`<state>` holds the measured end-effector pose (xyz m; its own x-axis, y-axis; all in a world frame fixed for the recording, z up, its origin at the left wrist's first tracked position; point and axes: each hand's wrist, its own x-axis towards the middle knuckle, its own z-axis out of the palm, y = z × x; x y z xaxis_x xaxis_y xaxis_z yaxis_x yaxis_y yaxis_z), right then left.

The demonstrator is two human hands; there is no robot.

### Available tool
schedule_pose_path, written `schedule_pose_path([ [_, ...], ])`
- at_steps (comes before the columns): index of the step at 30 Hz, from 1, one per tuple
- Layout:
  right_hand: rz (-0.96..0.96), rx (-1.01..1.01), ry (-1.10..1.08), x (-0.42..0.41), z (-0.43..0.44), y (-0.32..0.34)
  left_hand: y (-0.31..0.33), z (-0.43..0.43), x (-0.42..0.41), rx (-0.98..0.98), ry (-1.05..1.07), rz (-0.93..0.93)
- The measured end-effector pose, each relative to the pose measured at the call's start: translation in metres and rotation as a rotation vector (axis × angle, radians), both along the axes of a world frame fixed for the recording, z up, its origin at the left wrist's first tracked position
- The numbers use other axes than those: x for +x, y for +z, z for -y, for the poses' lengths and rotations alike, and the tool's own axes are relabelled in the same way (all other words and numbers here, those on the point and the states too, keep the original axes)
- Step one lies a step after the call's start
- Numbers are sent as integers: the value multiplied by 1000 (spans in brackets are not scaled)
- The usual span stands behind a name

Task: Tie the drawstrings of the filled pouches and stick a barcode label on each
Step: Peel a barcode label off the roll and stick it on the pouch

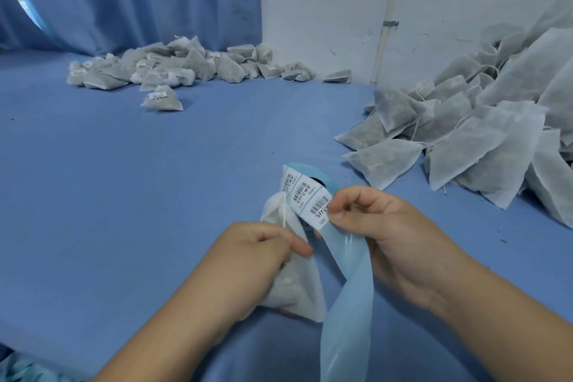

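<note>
My left hand [257, 260] grips a white filled pouch [302, 285] near its gathered neck, with its white drawstring [283, 214] running up past my fingers. My right hand [381, 226] pinches the edge of a white barcode label [319, 208] on a strip of labels [299, 189]. The strip's pale blue backing tape [347, 304] hangs down from my right hand toward the bottom of the view. Both hands are low in the middle, over the blue table [124, 195].
A heap of grey filled pouches with loose drawstrings [483, 133] lies at the right against the white wall. At the far back another pile of pouches [186, 67], some bearing labels, sits before a blue curtain. One labelled pouch [161, 99] lies apart.
</note>
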<state>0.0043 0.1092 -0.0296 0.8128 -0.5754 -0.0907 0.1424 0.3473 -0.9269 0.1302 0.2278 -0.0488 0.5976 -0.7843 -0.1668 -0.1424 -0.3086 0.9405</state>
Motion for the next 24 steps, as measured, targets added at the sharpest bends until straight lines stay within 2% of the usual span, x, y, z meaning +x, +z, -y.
schedule_pose_path([
  [5, -58, 54, -33, -1, -3, 0, 5, 3, -8, -89, -107, -229],
  [11, -139, -80, -118, -2, -1, -2, -1, 5, -21, -221, 27, -240],
  [14, -163, -226, -121, -3, -2, -2, -1, 5, -24, -255, 63, -239],
  [16, -204, -462, -166, -3, -2, -3, -1, 5, -25, -268, 86, -240],
  [19, -264, -1103, -295, -5, 2, -1, -4, 5, -25, -275, 88, -190],
  [21, -208, -1470, -283, -8, 5, 4, -6, 4, -25, -284, 66, -127],
  [22, -182, -1597, -244, -9, 6, 6, -8, 4, -25, -298, 64, -104],
  [24, -204, -1702, -152, -10, 3, 9, -8, 4, -26, -340, 59, -84],
])
